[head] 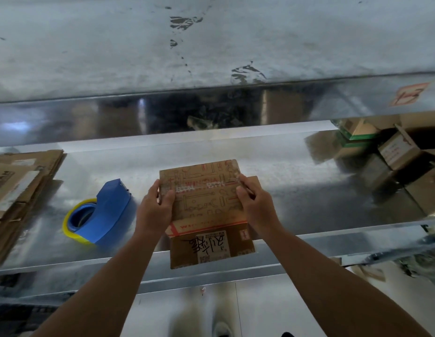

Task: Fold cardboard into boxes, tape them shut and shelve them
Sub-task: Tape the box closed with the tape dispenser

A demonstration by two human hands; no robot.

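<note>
A small brown cardboard box (206,203) with red printing and a white label with black handwriting sits at the front edge of a shiny metal shelf (296,178). Its top flaps are closed, with clear tape along the seam. My left hand (158,205) grips the box's left side, thumb on top. My right hand (255,203) holds the right side, fingers pinching at the top seam. A blue tape dispenser (102,212) with a yellow-edged roll lies on the shelf, left of the box.
A stack of flattened cardboard (19,190) lies at the shelf's left end. Several boxes (396,152) are piled at the right. Another metal shelf (211,45) runs above. The floor and a shoe (221,329) show below.
</note>
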